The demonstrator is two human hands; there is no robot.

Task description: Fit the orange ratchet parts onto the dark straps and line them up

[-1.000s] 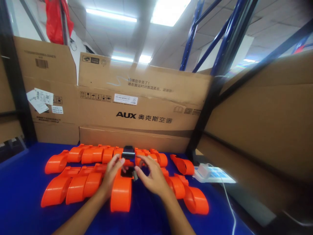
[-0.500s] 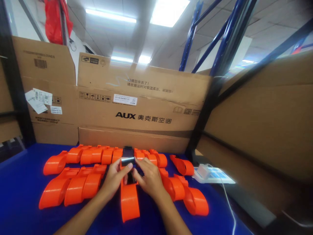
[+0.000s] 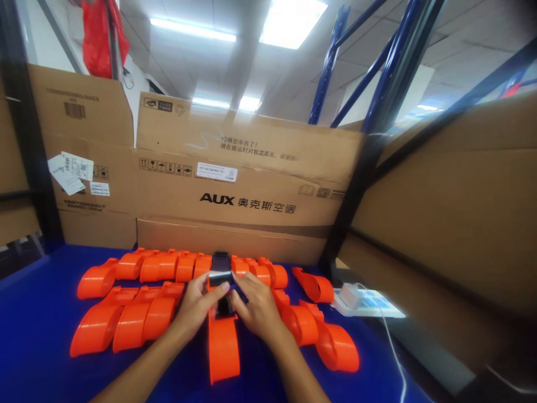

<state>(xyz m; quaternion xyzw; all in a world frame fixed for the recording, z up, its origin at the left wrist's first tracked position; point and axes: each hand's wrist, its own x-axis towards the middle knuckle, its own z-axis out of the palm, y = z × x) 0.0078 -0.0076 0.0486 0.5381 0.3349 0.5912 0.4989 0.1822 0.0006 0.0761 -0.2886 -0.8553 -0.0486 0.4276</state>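
At lower centre of the frame, my left hand (image 3: pixel 193 307) and right hand (image 3: pixel 258 309) pinch the black insert (image 3: pixel 220 276) atop the orange housing (image 3: pixel 222 346) on the bench (image 3: pixel 33 319); I'd press evenly, keeping it square.

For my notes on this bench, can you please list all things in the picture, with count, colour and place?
shells: many, orange, in rows on the table
centre shell: one, orange, under both hands
black part: one, pinched at the centre shell's far end
table: one, blue
boxes: several, brown, behind the table
power strip: one, white, right edge
bag: one, red, top left
left hand: on the black part
right hand: on the black part
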